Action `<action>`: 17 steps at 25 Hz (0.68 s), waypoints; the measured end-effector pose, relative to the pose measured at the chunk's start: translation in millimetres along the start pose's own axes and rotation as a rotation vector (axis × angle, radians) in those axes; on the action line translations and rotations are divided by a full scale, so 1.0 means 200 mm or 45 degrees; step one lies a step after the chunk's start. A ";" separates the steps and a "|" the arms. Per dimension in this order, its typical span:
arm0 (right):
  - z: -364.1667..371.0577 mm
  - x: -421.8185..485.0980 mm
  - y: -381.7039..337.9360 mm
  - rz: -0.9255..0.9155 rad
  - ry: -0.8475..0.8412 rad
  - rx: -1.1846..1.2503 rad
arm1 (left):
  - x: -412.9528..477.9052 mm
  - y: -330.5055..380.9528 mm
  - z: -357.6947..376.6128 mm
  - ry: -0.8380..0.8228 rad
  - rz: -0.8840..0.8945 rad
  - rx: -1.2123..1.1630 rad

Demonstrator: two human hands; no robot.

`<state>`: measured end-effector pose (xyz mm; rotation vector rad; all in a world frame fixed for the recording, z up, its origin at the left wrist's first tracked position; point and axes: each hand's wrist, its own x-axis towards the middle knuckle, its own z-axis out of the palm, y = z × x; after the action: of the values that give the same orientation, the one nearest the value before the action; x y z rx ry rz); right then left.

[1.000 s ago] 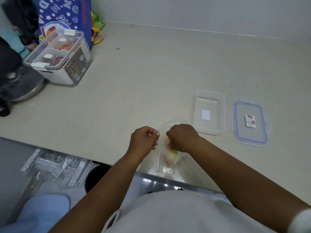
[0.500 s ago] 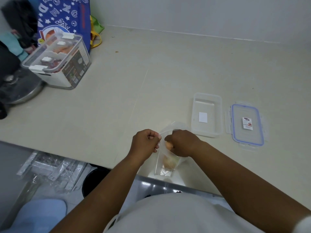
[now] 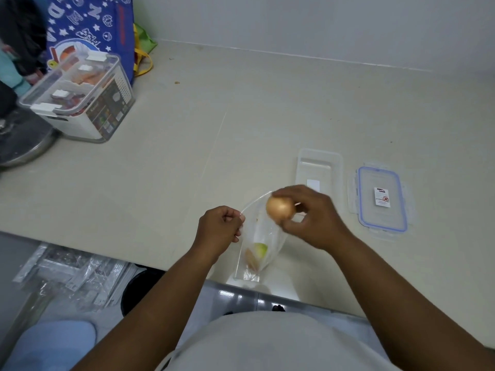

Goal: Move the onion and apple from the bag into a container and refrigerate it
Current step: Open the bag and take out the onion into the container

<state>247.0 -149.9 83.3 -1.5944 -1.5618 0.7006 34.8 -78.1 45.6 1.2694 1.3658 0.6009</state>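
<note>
Two hands work at the clear bag near the counter edge.
The right hand grips the onion above the bag mouth; the left hand pinches the bag rim. The apple lies inside, the open container just beyond.

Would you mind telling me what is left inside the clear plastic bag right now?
Inside the bag a pale green apple shows near the bottom, with something tan beside it, too blurred to name. The onion is out, held in the right hand; the left hand pinches the bag's edge.
</note>
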 end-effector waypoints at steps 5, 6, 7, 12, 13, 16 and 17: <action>-0.19 0.17 0.28 0.563 0.307 -0.348 | -0.01 0.00 0.00 0.004 -0.015 0.010; -0.19 0.20 0.36 0.664 0.180 -0.502 | -0.01 0.00 0.00 0.004 -0.017 0.013; -0.18 0.23 0.42 0.722 0.062 -0.598 | -0.01 0.00 0.00 0.005 -0.019 0.019; -0.11 0.26 0.56 0.741 -0.069 -0.643 | -0.01 0.00 0.00 0.010 -0.024 0.039; -0.11 0.25 0.57 0.745 -0.080 -0.634 | -0.01 0.00 0.00 0.007 -0.025 0.044; -0.12 0.21 0.49 0.688 -0.032 -0.689 | -0.01 0.00 0.00 -0.002 -0.020 0.054; -0.11 0.18 0.43 0.601 0.081 -0.692 | -0.01 0.00 0.00 -0.001 -0.016 0.055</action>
<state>316.9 -111.9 29.9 -2.4115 -1.4084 0.4730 33.7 -79.6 46.7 1.2944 1.3916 0.5649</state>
